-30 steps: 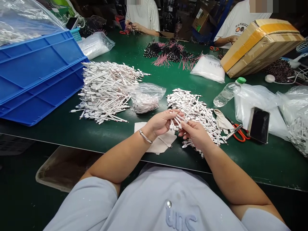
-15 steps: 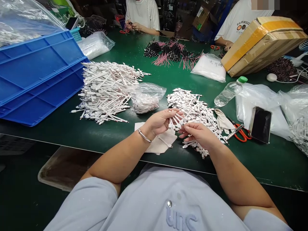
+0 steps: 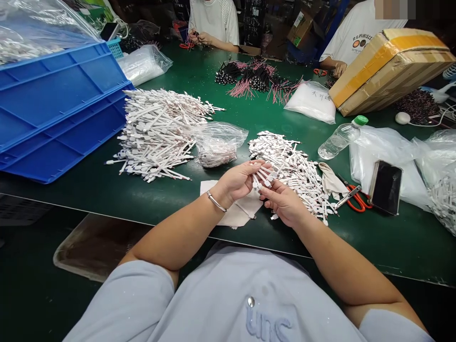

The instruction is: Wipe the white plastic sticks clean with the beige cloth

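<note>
White tagged strips (image 3: 262,176) are fanning out of the left hand (image 3: 238,183), whose thumb and fingers are closing around their lower ends, just above the near part of the surface (image 3: 107,190). Right hand (image 3: 284,203) is sitting half-curled with its fingertips touching the underside of the fan; cannot tell whether it is pinching a strip. Since half a second ago the right hand has been shifting left, off the loose pile (image 3: 295,164) and up against the fan. The left hand is hardly moving, so the fan is now being handled by both hands. The pile is lying just behind and right of the hands.

A white cloth (image 3: 238,214) is lying under the left wrist. A clear bag (image 3: 218,142) and a bigger heap (image 3: 160,126) are sitting to the left, with blue crates (image 3: 60,104) beyond. Red scissors (image 3: 356,199), a phone (image 3: 385,186) and a bottle (image 3: 340,137) are lying to the right. A co-worker's hands (image 3: 197,37) are working at the far side, well apart. Nothing is blocking the way between hands and pile.
</note>
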A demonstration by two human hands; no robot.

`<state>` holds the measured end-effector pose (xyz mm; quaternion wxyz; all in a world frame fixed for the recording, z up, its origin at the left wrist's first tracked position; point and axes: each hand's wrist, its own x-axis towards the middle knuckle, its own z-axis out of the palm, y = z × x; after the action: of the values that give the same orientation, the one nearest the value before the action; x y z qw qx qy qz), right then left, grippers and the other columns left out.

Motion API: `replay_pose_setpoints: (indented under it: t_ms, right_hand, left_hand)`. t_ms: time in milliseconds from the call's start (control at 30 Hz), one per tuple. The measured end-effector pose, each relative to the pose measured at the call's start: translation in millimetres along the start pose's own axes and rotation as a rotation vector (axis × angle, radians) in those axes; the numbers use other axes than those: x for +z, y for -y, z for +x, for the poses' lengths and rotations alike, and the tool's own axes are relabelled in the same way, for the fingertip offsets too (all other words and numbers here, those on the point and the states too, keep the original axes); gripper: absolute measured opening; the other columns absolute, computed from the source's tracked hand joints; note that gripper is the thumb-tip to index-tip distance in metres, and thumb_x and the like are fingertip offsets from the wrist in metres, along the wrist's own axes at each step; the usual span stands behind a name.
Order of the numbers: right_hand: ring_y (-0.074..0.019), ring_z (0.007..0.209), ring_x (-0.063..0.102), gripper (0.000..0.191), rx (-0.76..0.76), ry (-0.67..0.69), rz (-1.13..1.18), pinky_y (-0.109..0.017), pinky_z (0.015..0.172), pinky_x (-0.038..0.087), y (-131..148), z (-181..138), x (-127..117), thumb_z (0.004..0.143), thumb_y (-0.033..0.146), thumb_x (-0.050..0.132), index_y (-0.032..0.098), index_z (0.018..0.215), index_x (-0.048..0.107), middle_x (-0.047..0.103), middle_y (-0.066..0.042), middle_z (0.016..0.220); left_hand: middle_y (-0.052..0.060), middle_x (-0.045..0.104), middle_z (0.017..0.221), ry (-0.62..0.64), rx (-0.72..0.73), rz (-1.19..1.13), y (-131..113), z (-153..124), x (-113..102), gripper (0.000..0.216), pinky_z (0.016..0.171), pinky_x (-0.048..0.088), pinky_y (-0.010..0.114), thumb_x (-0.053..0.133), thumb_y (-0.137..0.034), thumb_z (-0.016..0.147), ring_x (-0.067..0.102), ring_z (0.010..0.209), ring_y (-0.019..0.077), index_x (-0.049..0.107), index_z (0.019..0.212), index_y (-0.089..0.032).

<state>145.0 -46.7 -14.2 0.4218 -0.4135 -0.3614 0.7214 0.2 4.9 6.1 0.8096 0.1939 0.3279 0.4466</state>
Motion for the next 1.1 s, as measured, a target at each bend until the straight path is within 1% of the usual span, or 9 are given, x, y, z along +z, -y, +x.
replay_pose_setpoints:
  t_ms: [167,333,533,633,767,900,967,1033,1100]
  right_hand:
    - [-0.0100,0.066,0.048,0.046,-0.002,-0.099,0.100,-0.013,0.047,0.034,-3,5,1,0.054,0.039,0.091,0.016,0.081,0.061,0.052,0.002,0.073]
    - [-0.0109,0.063,0.046,0.047,-0.057,-0.135,0.029,-0.018,0.052,0.033,-2,5,1,0.054,0.044,0.089,0.016,0.068,0.053,0.052,0.002,0.069]
    - [-0.0132,0.067,0.047,0.043,-0.127,-0.095,-0.068,-0.021,0.059,0.037,6,-2,-3,0.060,0.048,0.085,0.017,0.071,0.057,0.054,0.000,0.071]
    - [-0.0131,0.064,0.046,0.043,-0.162,-0.144,-0.069,-0.021,0.057,0.037,11,-3,-11,0.062,0.050,0.084,0.018,0.073,0.058,0.052,0.000,0.070]
    - [-0.0128,0.059,0.044,0.052,-0.211,-0.249,-0.066,-0.022,0.053,0.038,15,-1,-18,0.061,0.062,0.081,0.018,0.065,0.052,0.047,0.000,0.067]
    - [-0.0114,0.051,0.039,0.065,-0.238,-0.245,-0.152,-0.023,0.046,0.033,14,-1,-17,0.072,0.074,0.068,0.017,0.053,0.042,0.041,-0.001,0.058]
    - [-0.0116,0.055,0.041,0.061,-0.242,-0.248,-0.146,-0.021,0.047,0.034,13,-2,-14,0.068,0.072,0.073,0.017,0.058,0.047,0.046,-0.001,0.063]
    - [-0.0126,0.061,0.046,0.055,-0.219,-0.259,-0.127,-0.019,0.048,0.037,13,-3,-11,0.061,0.066,0.081,0.018,0.069,0.055,0.051,-0.001,0.071]
    - [-0.0137,0.065,0.049,0.055,-0.179,-0.251,-0.124,-0.018,0.049,0.039,12,-4,-10,0.059,0.064,0.083,0.018,0.077,0.058,0.054,-0.002,0.076]
  left_hand:
    - [0.009,0.069,0.087,0.033,-0.008,-0.002,2,0,1,0.016,0.074,0.050,0.027,0.049,-0.004,0.084,0.065,0.076,0.0153,0.064,0.085,-0.010]
    - [0.008,0.069,0.087,0.014,0.007,-0.017,2,0,1,0.017,0.077,0.050,0.026,0.048,-0.004,0.084,0.065,0.078,0.0147,0.064,0.084,-0.010]
    - [0.008,0.069,0.088,0.012,0.052,-0.007,0,1,0,0.018,0.077,0.049,0.025,0.047,-0.004,0.084,0.066,0.079,0.0144,0.064,0.087,-0.009]
    - [0.008,0.069,0.087,0.022,0.045,-0.022,-2,1,-1,0.017,0.077,0.049,0.025,0.048,-0.004,0.084,0.066,0.079,0.0145,0.064,0.088,-0.009]
    - [0.009,0.070,0.086,0.025,0.033,-0.026,-3,0,-1,0.017,0.077,0.050,0.026,0.049,-0.003,0.083,0.066,0.080,0.0151,0.064,0.086,-0.009]
    - [0.009,0.070,0.087,0.031,0.026,-0.024,-4,-2,1,0.018,0.076,0.050,0.026,0.048,-0.004,0.084,0.066,0.079,0.0150,0.064,0.085,-0.009]
    - [0.008,0.070,0.086,0.036,0.022,-0.016,-4,-2,2,0.018,0.078,0.050,0.025,0.048,-0.004,0.085,0.066,0.079,0.0145,0.065,0.085,-0.009]
    - [0.008,0.070,0.086,0.043,0.021,-0.006,-4,-3,2,0.017,0.079,0.050,0.025,0.049,-0.005,0.084,0.066,0.078,0.0139,0.065,0.085,-0.009]
    - [0.008,0.070,0.087,0.045,0.020,0.000,-5,-3,2,0.016,0.079,0.050,0.024,0.050,-0.004,0.084,0.066,0.078,0.0135,0.065,0.086,-0.009]
